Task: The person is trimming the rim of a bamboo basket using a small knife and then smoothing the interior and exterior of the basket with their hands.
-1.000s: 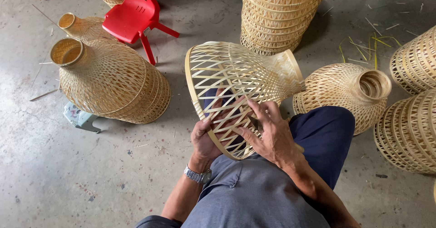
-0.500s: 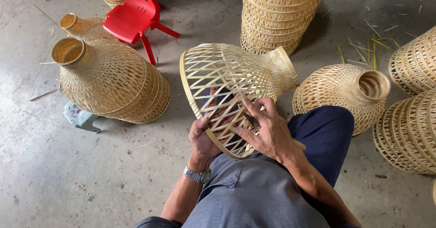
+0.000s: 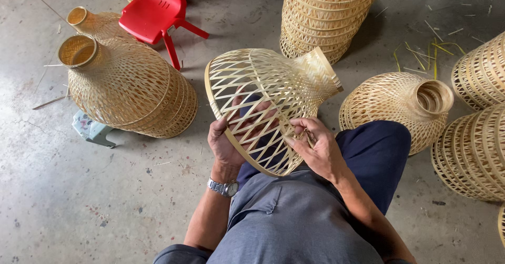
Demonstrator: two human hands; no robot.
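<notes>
A bell-shaped woven bamboo lampshade (image 3: 268, 93) lies tilted on my lap, wide open rim toward me, narrow neck pointing away to the right. My left hand (image 3: 223, 143) grips its round rim from below, fingers reaching inside the lattice. My right hand (image 3: 315, 148) presses on the outer weave near the rim's right side, with a small thin tool or strip pinched between its fingers. A wristwatch (image 3: 223, 188) is on my left wrist. My knee in dark blue trousers (image 3: 373, 153) sits under the shade.
Stacked finished shades (image 3: 126, 85) lie at left beside a red plastic chair (image 3: 155, 11). A tall stack of shades (image 3: 329, 14) stands behind. More shades lie at right (image 3: 400, 103) and far right (image 3: 473, 143). Bamboo slivers litter the concrete floor (image 3: 79, 201).
The lampshade has turned and shifted slightly left in my hands. My right hand slid down and right along the weave; my left hand keeps its hold on the rim.
</notes>
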